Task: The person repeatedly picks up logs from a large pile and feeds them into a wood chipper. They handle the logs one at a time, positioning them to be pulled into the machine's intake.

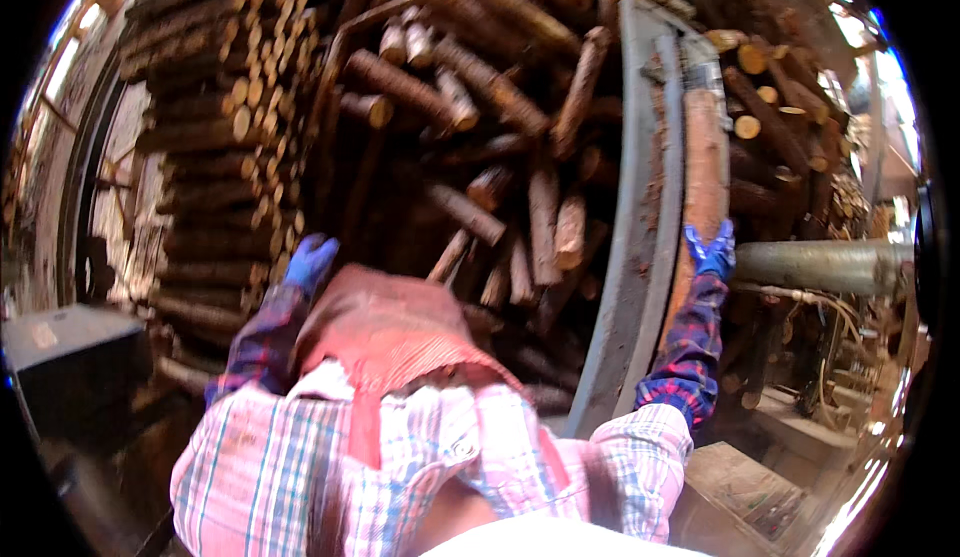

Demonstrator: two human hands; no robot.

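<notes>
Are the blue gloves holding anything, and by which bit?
The right hand lies against a log partway along its length; whether it grips can't be told. Nothing shows in the left hand.

dim, deep-shadowed middle | glare both sides | bent rim, soft blur

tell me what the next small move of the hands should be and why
Probably bring the left hand toward the long log beside the grey metal rail: only the right hand appears to be on it, while the left is well off to the other side.
</notes>
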